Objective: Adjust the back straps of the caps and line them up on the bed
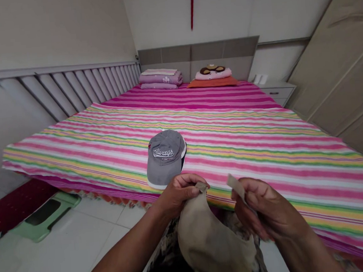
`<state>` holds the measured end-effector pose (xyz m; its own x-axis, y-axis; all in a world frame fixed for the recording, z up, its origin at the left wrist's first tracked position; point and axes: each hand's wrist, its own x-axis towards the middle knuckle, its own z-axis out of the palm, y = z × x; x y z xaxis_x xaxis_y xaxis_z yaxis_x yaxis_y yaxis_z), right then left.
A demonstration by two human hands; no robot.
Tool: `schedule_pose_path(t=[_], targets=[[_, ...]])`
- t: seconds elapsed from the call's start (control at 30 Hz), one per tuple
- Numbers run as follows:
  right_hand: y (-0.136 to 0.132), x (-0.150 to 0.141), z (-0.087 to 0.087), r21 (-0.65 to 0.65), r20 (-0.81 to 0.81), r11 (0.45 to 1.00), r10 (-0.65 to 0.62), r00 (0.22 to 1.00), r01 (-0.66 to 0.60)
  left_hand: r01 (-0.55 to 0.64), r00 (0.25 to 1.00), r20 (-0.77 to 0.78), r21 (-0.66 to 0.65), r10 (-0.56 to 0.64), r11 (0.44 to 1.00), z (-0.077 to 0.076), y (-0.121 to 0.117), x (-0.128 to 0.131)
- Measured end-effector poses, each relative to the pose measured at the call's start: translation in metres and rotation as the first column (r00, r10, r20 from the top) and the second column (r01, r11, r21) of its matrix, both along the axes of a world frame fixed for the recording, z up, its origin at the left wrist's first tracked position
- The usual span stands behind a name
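Note:
A beige, faintly mottled cap [206, 235] hangs below my hands, over my lap. The fingers of my left hand [186, 190] pinch a small tab at its upper left edge. A flat beige strap [236, 185] sticks up from between the thumb and fingers of my right hand [260, 205], to the right of the opening. The two hands are apart, with the curved gap of the cap between them. On the bed just beyond my left hand lies a grey cap [166, 156] with white "Always" lettering, its brim towards me.
The bed [264, 141] has a striped sheet. Folded purple bedding [160, 79] and a pink and orange stack [213, 77] lie by the headboard. A green stool [45, 215] stands on the floor at left; a white nightstand [277, 91] is at the far right.

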<state>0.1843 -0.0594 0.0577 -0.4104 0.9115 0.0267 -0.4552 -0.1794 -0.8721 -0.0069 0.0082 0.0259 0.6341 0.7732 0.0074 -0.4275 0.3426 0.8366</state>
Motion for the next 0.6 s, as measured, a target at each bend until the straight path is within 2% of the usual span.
schedule_pose_path(t=[0.13,0.23,0.43,0.6], targets=[[0.003,-0.007,0.017,0.02,0.058,0.994,-0.106,0.993,0.105,-0.046,0.998,0.029,-0.077,0.048,0.996,0.005,0.0,-0.001],[0.006,-0.016,0.022,0.007,0.112,0.98,-0.2,0.973,0.2,-0.053,0.996,0.063,-0.086,0.059,0.995,0.007,0.0,-0.002],[0.011,-0.037,0.002,-0.145,0.089,0.965,-0.206,0.974,0.218,-0.065,0.99,0.114,-0.154,0.083,0.986,0.001,0.0,-0.002],[0.011,-0.042,-0.005,-0.171,0.057,0.955,-0.235,0.97,0.242,-0.063,0.989,0.116,-0.191,0.087,0.98,-0.001,0.001,-0.001]])
